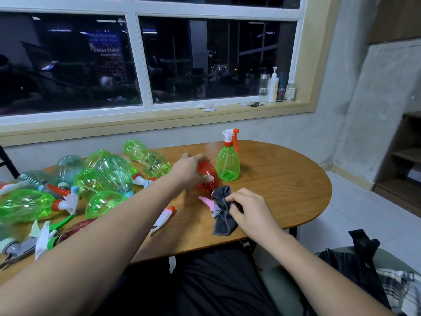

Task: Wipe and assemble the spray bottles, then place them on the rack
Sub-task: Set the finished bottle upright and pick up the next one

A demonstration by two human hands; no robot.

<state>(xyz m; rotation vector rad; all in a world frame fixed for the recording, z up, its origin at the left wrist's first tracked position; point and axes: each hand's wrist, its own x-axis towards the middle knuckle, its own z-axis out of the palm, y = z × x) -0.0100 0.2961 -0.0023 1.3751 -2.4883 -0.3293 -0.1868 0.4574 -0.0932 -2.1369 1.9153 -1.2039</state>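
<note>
1. The left hand (190,169) curls over a red translucent plastic bottle (208,181), which lies on its side on the oval wooden table (284,185).
2. The right hand (248,208) pinches a dark grey cloth (222,216) bunched against a pink trigger head (206,201).
3. An upright green spray bottle (227,164) stands just behind.

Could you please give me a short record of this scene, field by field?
left hand: grips red bottle on the table
right hand: pinches grey cloth at the pink sprayer
assembled: one green bottle, upright behind the red one
waiting: pile of green bottles lying at left; loose sprayer near the table's front edge
</note>
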